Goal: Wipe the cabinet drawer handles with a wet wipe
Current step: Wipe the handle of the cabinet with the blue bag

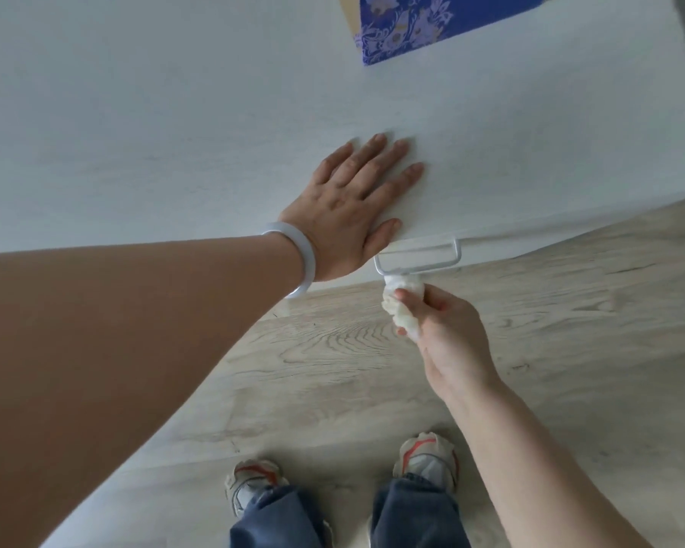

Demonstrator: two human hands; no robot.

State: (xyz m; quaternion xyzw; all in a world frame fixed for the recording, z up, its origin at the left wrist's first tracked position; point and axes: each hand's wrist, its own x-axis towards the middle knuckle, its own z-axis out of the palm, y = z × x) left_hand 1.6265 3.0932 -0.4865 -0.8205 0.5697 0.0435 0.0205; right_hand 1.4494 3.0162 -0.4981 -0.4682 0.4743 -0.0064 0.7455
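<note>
A white cabinet top fills the upper part of the head view. My left hand lies flat on it near the front edge, fingers spread, a pale bangle on the wrist. Just below that edge a white bar drawer handle sticks out from the cabinet front. My right hand pinches a crumpled white wet wipe, and the wipe's upper end presses against the left part of the handle bar. The drawer fronts themselves are hidden under the cabinet top.
A blue box with a floral pattern stands on the cabinet at the back. Below lies light wood-grain floor. My two feet in pale shoes with red stripes stand close to the cabinet.
</note>
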